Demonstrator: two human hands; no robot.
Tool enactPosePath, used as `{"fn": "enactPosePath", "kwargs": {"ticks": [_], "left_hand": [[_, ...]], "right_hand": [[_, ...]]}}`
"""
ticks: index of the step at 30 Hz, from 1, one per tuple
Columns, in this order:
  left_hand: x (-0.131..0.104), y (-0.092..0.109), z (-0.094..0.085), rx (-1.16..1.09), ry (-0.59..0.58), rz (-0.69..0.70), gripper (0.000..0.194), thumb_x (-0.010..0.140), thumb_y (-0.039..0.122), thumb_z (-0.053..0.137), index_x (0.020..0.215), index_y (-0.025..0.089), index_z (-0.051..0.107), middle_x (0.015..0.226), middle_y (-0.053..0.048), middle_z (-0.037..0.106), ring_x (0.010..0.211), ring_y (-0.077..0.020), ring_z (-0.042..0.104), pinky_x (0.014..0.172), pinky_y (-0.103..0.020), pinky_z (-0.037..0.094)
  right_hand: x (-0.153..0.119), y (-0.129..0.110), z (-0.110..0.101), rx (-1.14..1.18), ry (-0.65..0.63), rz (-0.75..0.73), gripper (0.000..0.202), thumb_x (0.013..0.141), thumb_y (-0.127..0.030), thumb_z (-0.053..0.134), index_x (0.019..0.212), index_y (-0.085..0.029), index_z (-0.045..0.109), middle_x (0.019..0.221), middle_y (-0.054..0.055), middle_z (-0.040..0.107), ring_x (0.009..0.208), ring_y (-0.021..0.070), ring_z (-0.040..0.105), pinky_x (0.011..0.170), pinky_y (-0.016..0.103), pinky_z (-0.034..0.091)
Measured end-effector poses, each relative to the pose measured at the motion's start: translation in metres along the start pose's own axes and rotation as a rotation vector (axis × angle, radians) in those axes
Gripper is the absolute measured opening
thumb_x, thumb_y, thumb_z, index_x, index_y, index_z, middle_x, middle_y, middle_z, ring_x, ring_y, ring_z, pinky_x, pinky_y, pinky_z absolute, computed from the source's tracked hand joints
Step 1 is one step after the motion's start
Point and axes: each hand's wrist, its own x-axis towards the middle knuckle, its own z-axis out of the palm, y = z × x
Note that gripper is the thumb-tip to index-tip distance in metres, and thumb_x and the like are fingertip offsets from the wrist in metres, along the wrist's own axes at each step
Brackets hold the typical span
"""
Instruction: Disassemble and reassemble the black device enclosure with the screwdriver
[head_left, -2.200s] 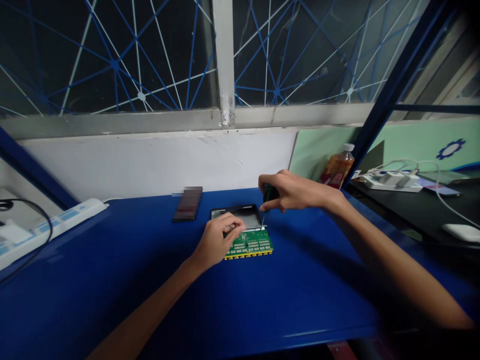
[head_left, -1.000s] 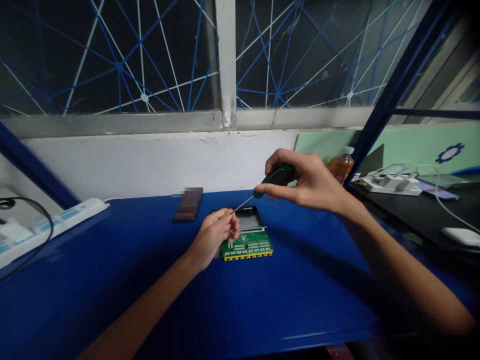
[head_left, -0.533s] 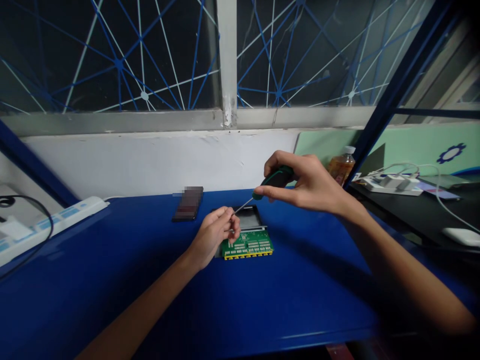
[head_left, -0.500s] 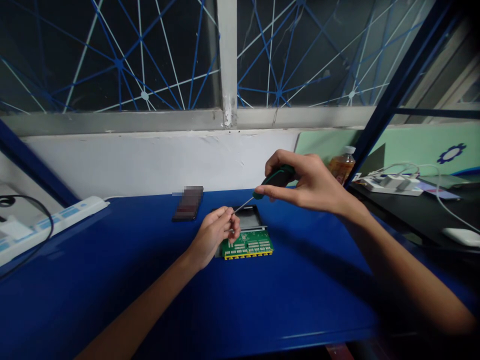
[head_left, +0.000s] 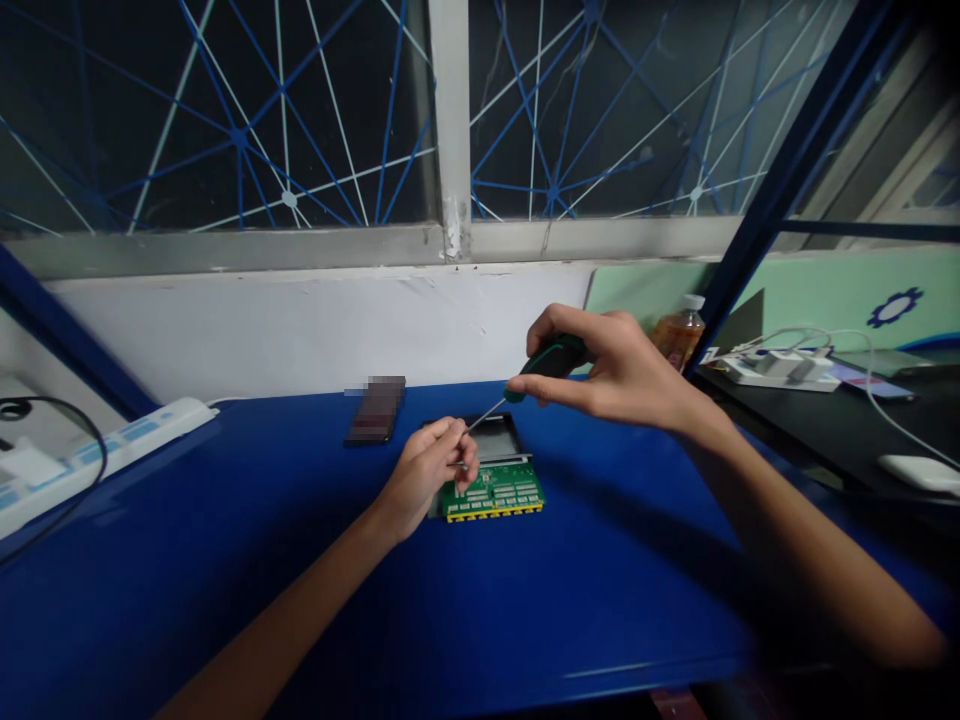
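My right hand [head_left: 611, 370] grips the black and green handle of a screwdriver [head_left: 553, 364], held slanting down to the left above the table. Its thin metal shaft runs into the pinched fingertips of my left hand [head_left: 431, 470]; whatever small thing is between them is hidden. Below and partly behind the left fingers is a green circuit board [head_left: 506, 485] with rows of white connectors and a yellow strip along its near edge. A dark, open-looking frame or case [head_left: 495, 437] adjoins the board's far side, with a light bar between them.
A dark phone [head_left: 376, 410] lies at the back of the blue table [head_left: 450, 620]. On the left is a white power strip [head_left: 161, 430] with a black cable. To the right are a drink bottle [head_left: 681, 330], white chargers with cables [head_left: 787, 365] and a white case [head_left: 919, 472].
The view has shifted very slightly. Both hands and the screwdriver keep nearly the same pose, with the shaft still meeting the left fingertips.
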Motion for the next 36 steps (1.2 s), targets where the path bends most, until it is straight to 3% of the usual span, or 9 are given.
{"fn": "enactPosePath", "kwargs": {"ticks": [9, 18, 36], "left_hand": [[-0.0004, -0.0007, -0.0012, -0.038, -0.033, 0.008, 0.029, 0.093, 0.037, 0.048, 0.073, 0.016, 0.043, 0.064, 0.002, 0.042, 0.056, -0.0106, 0.049, 0.050, -0.023, 0.035], [-0.0026, 0.0020, 0.0002, -0.131, -0.070, -0.023, 0.031, 0.094, 0.035, 0.047, 0.070, 0.017, 0.041, 0.058, 0.005, 0.032, 0.053, -0.0105, 0.048, 0.052, -0.024, 0.035], [-0.0036, 0.0033, 0.0010, -0.146, -0.068, -0.039, 0.031, 0.094, 0.035, 0.046, 0.070, 0.017, 0.041, 0.058, 0.005, 0.031, 0.052, -0.0100, 0.047, 0.051, -0.024, 0.035]], "right_hand": [[-0.0001, 0.0021, -0.0002, 0.152, -0.029, 0.087, 0.027, 0.075, -0.036, 0.069, 0.083, -0.016, 0.053, 0.056, -0.001, 0.061, 0.052, 0.0131, 0.057, 0.051, 0.024, 0.038], [-0.0001, 0.0044, -0.0017, 0.283, -0.030, 0.124, 0.032, 0.072, -0.041, 0.071, 0.083, -0.016, 0.053, 0.060, 0.001, 0.063, 0.055, 0.0164, 0.063, 0.051, 0.025, 0.043], [-0.0006, 0.0002, -0.0044, 0.268, -0.020, 0.121, 0.027, 0.073, -0.037, 0.071, 0.083, -0.018, 0.053, 0.062, -0.001, 0.063, 0.055, 0.0166, 0.063, 0.051, 0.027, 0.045]]}}
